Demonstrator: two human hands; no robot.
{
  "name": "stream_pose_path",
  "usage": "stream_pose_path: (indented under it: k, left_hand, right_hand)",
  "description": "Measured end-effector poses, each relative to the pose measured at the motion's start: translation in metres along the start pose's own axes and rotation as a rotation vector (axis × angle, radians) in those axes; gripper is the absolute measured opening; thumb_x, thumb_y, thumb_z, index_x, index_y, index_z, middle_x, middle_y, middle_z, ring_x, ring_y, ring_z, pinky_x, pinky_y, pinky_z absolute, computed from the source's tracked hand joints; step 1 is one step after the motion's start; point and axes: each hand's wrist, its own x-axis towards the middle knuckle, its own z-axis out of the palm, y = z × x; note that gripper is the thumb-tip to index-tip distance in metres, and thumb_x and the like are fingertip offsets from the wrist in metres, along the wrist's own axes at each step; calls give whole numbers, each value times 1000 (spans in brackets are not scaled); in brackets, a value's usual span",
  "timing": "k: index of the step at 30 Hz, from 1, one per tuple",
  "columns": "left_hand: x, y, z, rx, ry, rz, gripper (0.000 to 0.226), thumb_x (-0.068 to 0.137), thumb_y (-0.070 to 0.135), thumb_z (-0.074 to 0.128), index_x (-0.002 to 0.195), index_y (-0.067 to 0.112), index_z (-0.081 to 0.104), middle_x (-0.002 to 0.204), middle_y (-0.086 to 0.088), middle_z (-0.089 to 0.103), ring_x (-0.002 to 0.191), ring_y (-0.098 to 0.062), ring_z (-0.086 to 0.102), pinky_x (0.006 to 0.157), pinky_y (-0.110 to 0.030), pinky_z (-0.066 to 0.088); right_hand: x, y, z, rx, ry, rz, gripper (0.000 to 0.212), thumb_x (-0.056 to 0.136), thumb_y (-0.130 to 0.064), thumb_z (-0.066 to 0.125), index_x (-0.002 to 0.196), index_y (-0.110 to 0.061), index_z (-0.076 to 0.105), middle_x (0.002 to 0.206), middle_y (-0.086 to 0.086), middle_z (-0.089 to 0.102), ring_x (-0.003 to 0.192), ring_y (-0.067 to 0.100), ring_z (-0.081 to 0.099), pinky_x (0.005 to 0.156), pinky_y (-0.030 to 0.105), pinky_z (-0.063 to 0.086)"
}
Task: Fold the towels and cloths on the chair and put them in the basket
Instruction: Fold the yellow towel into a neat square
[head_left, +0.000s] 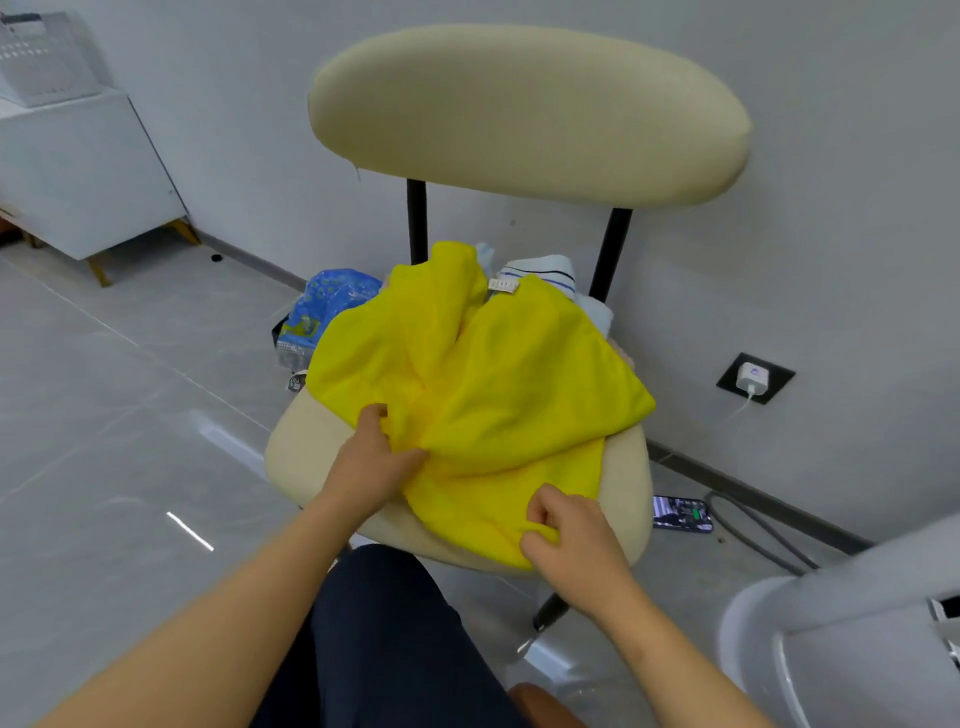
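On the chair (304, 441) seat lies a crumpled yellow towel (483, 384), covering most of the cushion. My left hand (366, 462) grips a bunch of it toward the seat's left side. My right hand (571, 530) pinches its hem at the seat's front edge. Behind the towel, by the chair's back posts, sits a white striped cloth (545, 273). A phone (681, 514) lies on the floor right of the chair.
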Motion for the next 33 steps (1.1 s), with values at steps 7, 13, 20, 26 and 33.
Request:
stream_pose_path:
  k: [7, 13, 20, 26, 33]
  left_hand:
    - [8, 31, 16, 306, 153, 308, 63, 84, 30, 66, 139, 19, 37, 142, -13, 34, 124, -34, 41, 98, -41, 37]
    - [11, 20, 37, 580, -186, 378, 63, 88, 17, 54, 143, 32, 29, 133, -10, 45, 118, -30, 49, 93, -37, 43]
    - [-5, 4, 6, 755, -259, 322, 30, 86, 24, 51, 116, 28, 55, 111, 0, 53, 98, -19, 54, 69, -27, 42]
    - [-3, 16, -30, 837, -428, 220, 28, 93, 42, 49, 117, 35, 61, 99, 1, 53, 97, -20, 50, 81, -27, 42]
    - [17, 40, 26, 286, -104, 296, 60, 93, 22, 54, 146, 20, 26, 149, -11, 30, 136, -26, 32, 106, -33, 29]
  right_hand:
    - [7, 3, -22, 68, 45, 234, 32, 79, -61, 49, 67, -32, 52, 64, -5, 52, 72, 17, 52, 66, 36, 40]
    - [20, 12, -20, -271, 47, 257, 43, 90, -33, 54, 132, -28, 44, 128, 4, 46, 118, 27, 42, 92, 34, 40]
    - [16, 3, -10, -218, -91, 100, 13, 90, -23, 53, 96, -20, 64, 92, -3, 60, 95, 19, 54, 78, 32, 45]
    - [13, 7, -23, 155, 281, 252, 10, 90, -16, 57, 85, -24, 59, 79, -3, 56, 81, 20, 56, 67, 30, 38]
    - [29, 3, -24, 251, 319, 506, 88, 81, -21, 71, 148, -15, 13, 148, 14, 22, 132, 33, 31, 104, 37, 30]
